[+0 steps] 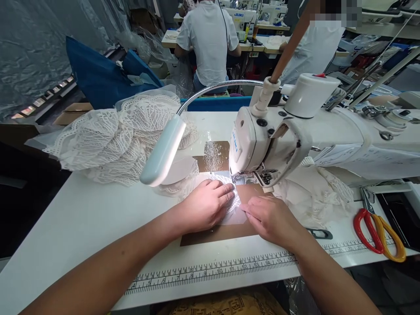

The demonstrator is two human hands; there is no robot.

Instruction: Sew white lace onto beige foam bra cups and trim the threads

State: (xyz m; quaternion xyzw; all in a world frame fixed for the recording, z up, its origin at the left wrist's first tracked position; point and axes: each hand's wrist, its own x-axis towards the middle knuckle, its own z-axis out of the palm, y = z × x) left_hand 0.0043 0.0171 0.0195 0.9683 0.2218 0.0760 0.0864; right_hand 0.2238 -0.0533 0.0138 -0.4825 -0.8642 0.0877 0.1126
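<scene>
Presses lace (236, 202) at frame centre under flattened left fingers (225, 190), with bunched right fingers (253, 208) at its right edge, whether pinching, cannot tell.

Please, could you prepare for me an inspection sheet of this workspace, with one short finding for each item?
Surface: white table with a ruler scale along the near edge; brown patches near the sewing area.
Job's things: white lace piece at the front of the sewing machine; lace pile at the left.
Clutter: scissors with red and yellow handles at the right; pale fabric under the machine's arm; grey tool, partly hidden.
Hands: left hand rests on the lace piece; right hand has its fingertips near the piece's right edge, grip unclear.
Cables: thin dark cord in the background, ends not visible.
Surroundings: seated person ahead; more sewing machines beyond.
</scene>
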